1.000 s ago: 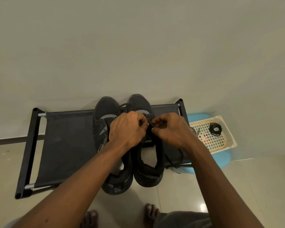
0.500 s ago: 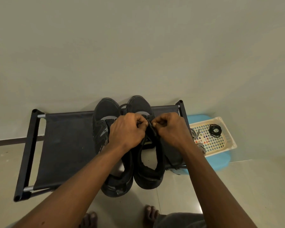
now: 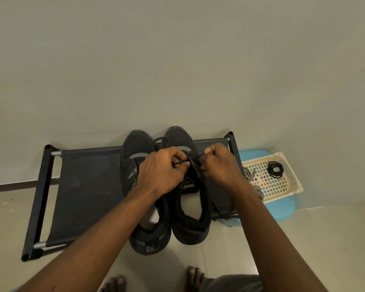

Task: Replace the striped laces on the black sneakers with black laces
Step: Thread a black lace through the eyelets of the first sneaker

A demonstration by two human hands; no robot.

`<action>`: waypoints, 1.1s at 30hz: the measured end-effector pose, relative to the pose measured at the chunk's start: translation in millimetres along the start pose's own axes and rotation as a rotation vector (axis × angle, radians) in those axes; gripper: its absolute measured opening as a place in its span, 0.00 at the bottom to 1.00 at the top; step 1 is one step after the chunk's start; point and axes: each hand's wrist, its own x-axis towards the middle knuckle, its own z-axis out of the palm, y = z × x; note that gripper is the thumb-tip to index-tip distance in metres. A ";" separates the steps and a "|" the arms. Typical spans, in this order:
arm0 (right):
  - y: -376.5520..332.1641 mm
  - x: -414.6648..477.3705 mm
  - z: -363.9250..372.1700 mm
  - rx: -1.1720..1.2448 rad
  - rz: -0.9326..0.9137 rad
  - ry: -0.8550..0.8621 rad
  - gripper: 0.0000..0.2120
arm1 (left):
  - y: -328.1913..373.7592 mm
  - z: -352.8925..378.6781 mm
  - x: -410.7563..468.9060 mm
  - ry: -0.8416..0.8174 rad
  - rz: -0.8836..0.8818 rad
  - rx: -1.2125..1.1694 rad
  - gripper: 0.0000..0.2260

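While their knuckles face up, the curled left hand (image 3: 160, 173) and right hand (image 3: 219, 166) pinch the black lace (image 3: 178, 163).

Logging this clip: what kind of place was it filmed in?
Probably a home, maybe a hallway or room corner: a low fabric shoe rack holding black sneakers against a plain wall, a tiled floor, and a plastic basket on a blue stool beside it.
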 end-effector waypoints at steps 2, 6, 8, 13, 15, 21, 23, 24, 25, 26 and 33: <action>-4.5 -0.1 -1.2 0.161 -0.029 0.035 0.07 | 0.6 -0.2 -0.5 0.011 0.008 -0.010 0.07; -16.9 -2.5 -2.5 0.446 -0.151 0.060 0.11 | -0.7 0.0 -1.2 0.051 0.035 -0.059 0.06; -17.9 -1.2 -3.3 0.585 -0.199 0.076 0.10 | -1.6 0.0 -1.8 0.059 0.050 -0.057 0.04; -20.7 -0.1 -17.6 0.660 -0.331 0.163 0.10 | -2.3 1.4 -1.5 0.066 0.100 -0.060 0.04; -18.6 0.1 -19.7 0.436 -0.383 0.221 0.09 | -1.2 1.3 -2.0 0.076 0.122 -0.060 0.04; -3.0 1.1 -14.5 -0.385 -0.326 0.000 0.10 | -3.9 0.7 -0.9 0.073 0.129 -0.067 0.04; 1.7 1.6 -12.3 -0.505 -0.302 -0.042 0.10 | -4.0 1.7 -0.7 0.067 0.123 -0.060 0.06; 2.2 2.1 -11.7 -0.518 -0.298 -0.028 0.09 | -3.1 2.1 -0.9 0.067 0.124 -0.050 0.08; 1.8 2.0 -11.8 -0.501 -0.295 -0.002 0.07 | -2.1 2.2 -1.8 0.070 0.136 -0.029 0.11; 1.2 1.5 -12.0 -0.456 -0.285 0.029 0.05 | -1.1 1.6 -3.0 0.076 0.158 0.001 0.13; 0.2 1.3 -16.8 -0.113 -0.199 0.292 0.04 | 1.6 -1.6 -4.8 0.030 0.175 0.116 0.22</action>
